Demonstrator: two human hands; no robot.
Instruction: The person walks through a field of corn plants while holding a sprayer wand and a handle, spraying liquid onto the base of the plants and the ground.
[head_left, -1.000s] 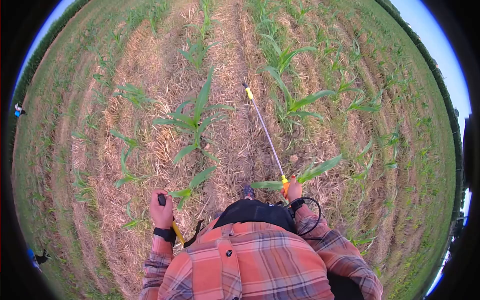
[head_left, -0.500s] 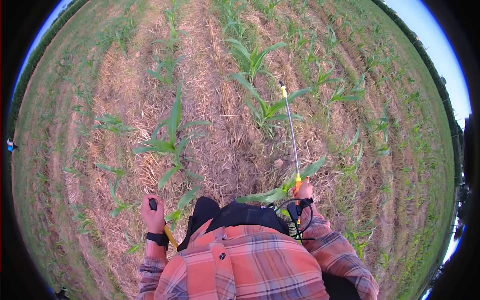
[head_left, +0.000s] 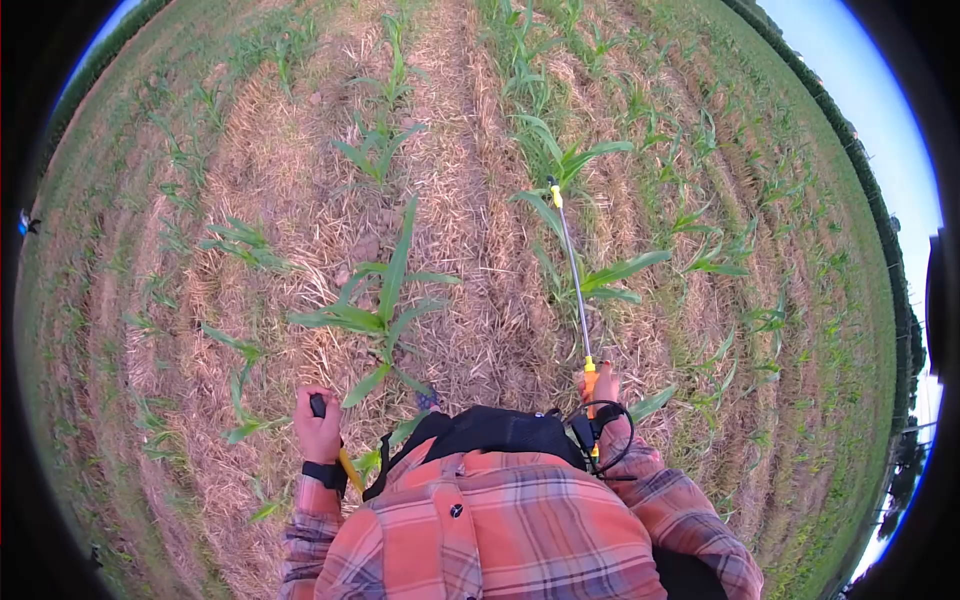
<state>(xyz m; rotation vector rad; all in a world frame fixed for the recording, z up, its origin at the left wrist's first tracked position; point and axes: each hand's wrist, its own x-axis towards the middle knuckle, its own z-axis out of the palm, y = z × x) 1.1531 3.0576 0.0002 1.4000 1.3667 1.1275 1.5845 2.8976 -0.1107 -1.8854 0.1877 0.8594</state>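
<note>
The right hand [head_left: 607, 384] clamps the wand [head_left: 575, 272] forward – likely for reach – while the left hand [head_left: 319, 434] grips a handle [head_left: 318, 405].

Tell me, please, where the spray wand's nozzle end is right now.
In the head view, the yellow nozzle end is right of centre, beside a young maize plant's leaves, ahead of the right hand.

The single view is head-worn: it looks steeply down over the wearer's orange plaid shirt [head_left: 520, 520], at the bottom and close to the lens, and forward across the straw-strewn field with green leafy plants [head_left: 450, 230]. Wide and strongly curved, it takes in both bare hands and a slice of blue sky [head_left: 865, 70] at the right edge.
</note>
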